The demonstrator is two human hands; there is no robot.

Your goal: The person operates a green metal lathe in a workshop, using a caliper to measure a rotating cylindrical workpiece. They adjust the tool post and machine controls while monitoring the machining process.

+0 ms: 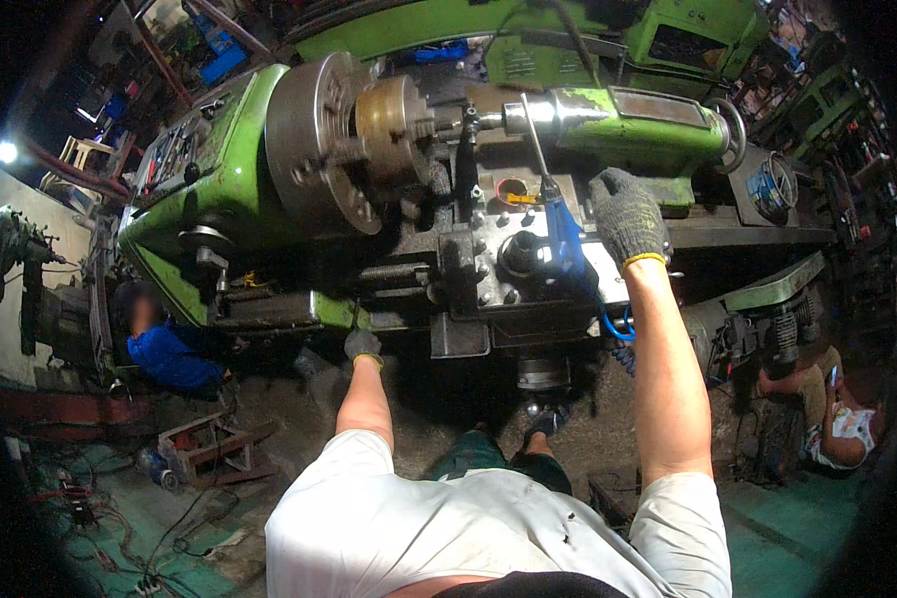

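My left hand (363,345), in a grey work glove, is closed round a short upright lever (356,315) at the lathe's front. My right hand (628,214), in a grey knit glove with a yellow cuff, is curled beside the green tailstock (623,120); its fingertips are hidden. Just left of it a blue air gun (565,236) with a long thin nozzle stands on the carriage (503,234). In the large chuck (314,140) sits a brass-coloured round workpiece (389,125), blurred. A tool post (468,149) stands close to the workpiece.
A small red-rimmed cup (511,191) rests on the carriage. The tailstock handwheel (733,135) is at the right. One person in blue (174,354) crouches at the left, another person (847,429) sits at the right. Cables (149,538) and a metal frame (219,448) lie on the floor.
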